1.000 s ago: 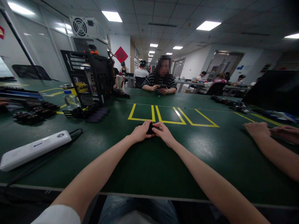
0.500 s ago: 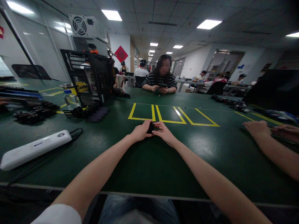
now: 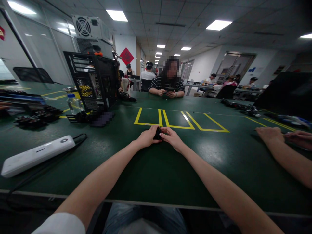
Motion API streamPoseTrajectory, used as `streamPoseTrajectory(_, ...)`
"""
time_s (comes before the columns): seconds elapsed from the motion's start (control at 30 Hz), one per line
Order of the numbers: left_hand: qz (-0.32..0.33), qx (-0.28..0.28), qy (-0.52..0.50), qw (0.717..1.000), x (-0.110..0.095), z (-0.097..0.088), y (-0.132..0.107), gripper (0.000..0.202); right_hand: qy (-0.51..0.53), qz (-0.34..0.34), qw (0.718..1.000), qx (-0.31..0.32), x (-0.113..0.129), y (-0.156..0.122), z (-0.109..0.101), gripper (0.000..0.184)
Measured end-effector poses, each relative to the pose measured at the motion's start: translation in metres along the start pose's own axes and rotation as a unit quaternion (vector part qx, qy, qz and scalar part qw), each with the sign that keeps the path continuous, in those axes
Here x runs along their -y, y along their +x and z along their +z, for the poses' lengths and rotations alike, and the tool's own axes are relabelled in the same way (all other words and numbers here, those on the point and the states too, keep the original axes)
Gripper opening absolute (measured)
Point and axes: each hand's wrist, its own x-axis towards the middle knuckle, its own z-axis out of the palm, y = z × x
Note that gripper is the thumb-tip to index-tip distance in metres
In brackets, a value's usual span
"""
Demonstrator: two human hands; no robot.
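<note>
Between my two hands is a small black object point(image 3: 158, 132), dark and mostly covered by fingers, so its kind cannot be made out. My left hand point(image 3: 147, 137) is closed round it from the left, thumb toward me. From the other side, my right hand point(image 3: 172, 139) pinches at its right edge with thumb and fingertips. Both hands are low over the green table point(image 3: 156, 175), just on my side of the yellow tape outlines point(image 3: 177, 126).
On the left lie a white power strip-like device point(image 3: 39, 156) with a black cable, a plastic bottle point(image 3: 75, 105) and a black computer case point(image 3: 95, 81). A co-worker's hands point(image 3: 270, 135) work at right. Another person point(image 3: 168, 83) sits opposite, holding a phone-like device.
My right thumb and fingertips have shifted slightly against the black object. My left hand stays in place around it.
</note>
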Motion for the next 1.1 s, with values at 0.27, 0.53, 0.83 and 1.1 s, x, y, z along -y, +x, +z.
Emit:
streamPoseTrajectory(0.27,-0.008,0.011,0.0,1.0,-0.0032,-0.0028,-0.0002,0.061,0.023,-0.007,1.0,-0.001,0.0034,-0.005,0.0037,0.027)
streamPoseTrajectory(0.53,-0.002,-0.006,0.008,1.0,0.0009,0.0028,0.0012,0.061,0.015,0.011,0.999,-0.037,0.0022,0.0002,0.0064,0.024)
streamPoseTrajectory(0.83,-0.01,0.0,0.008,1.0,-0.0003,0.0009,0.0005,0.061,0.007,-0.006,1.0,0.011,-0.0001,0.0001,0.002,0.029)
streamPoseTrajectory(1.1,-0.014,0.011,-0.002,1.0,-0.0038,-0.0029,-0.0007,0.06,-0.007,-0.019,1.0,0.002,0.0024,-0.0053,0.0039,0.026)
